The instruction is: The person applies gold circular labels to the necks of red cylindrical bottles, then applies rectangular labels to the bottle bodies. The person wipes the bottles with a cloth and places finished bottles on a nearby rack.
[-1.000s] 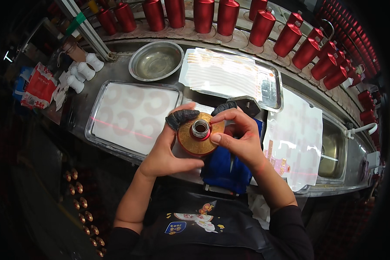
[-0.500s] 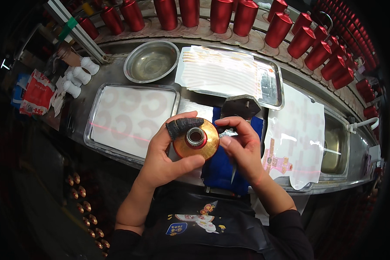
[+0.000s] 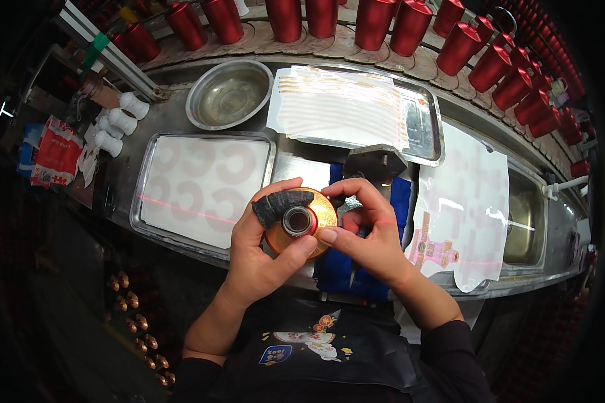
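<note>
Bottle: between left hand and right hand, above the table; turned with the open neck toward the camera; gold on the shoulder, red at the base of the neck; glinting on the gold, without readable lettering.
Left hand: clamped on the bottle, with thumb on the near side of the shoulder and forefinger, in a black finger cover, across the far side.
Right hand: at the bottle's right edge, with tips of thumb and forefinger apart along the rim; cannot tell whether gripping.
Spike: grey, slender, just below the right hand; cannot tell whether held.
Pink label: on a white sheet, right of the right hand; printed in pink and gold, too small to read.
Red packet: at far left, lettered in white.
Apron: black, marked with a blue badge bearing small characters, near cartoon figures.
Tray: left of the left hand, under paper printed with faint C shapes and crossed by a red light line.
Striped sheets: beyond the hands, on another tray.
Blue cloth: below the hands, near a dark block.
Bowl: metal, behind the first tray.
Red bottles: standing in a row at the back.
</note>
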